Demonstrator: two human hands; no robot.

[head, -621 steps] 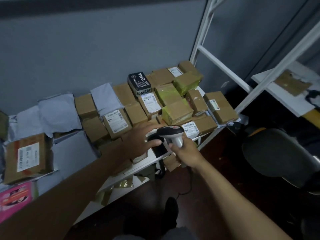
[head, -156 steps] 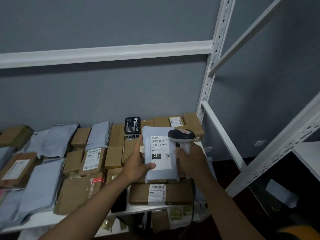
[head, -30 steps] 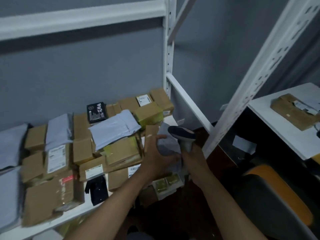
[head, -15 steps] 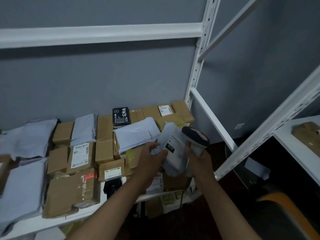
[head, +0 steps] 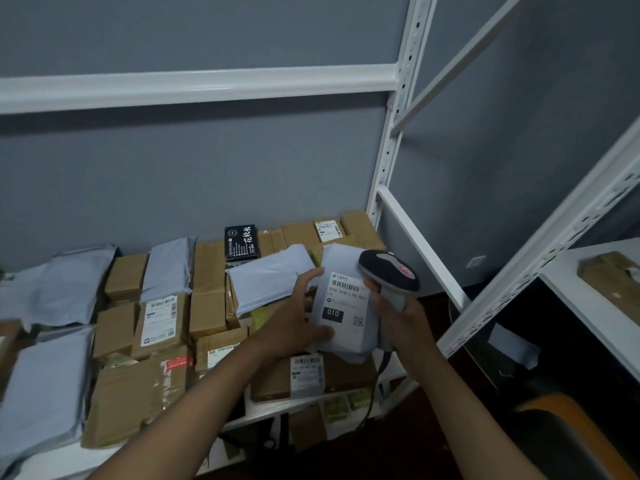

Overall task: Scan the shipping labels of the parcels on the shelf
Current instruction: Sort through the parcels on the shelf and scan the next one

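Note:
My left hand (head: 296, 322) holds a grey poly mailer (head: 346, 306) upright above the shelf, label side towards me. Its white shipping label (head: 346, 299) shows a barcode and a black box reading 010. My right hand (head: 398, 317) grips a handheld barcode scanner (head: 389, 271), its dark head right beside the label's upper right corner. A cable hangs down from the scanner. Below them the white shelf (head: 263, 412) is packed with brown cardboard parcels (head: 162, 323) and grey mailers (head: 268, 277), some with labels facing up.
A black printed box (head: 241, 242) stands at the back of the shelf. White shelf uprights (head: 391, 140) and a diagonal brace rise on the right. A second white shelf (head: 588, 306) at the far right carries a brown parcel (head: 613, 275). An orange and dark seat (head: 561, 434) sits at lower right.
The mailer has turned from tilted to upright with its label facing me, and the scanner head now sits beside the label. The view has shifted slightly left and down.

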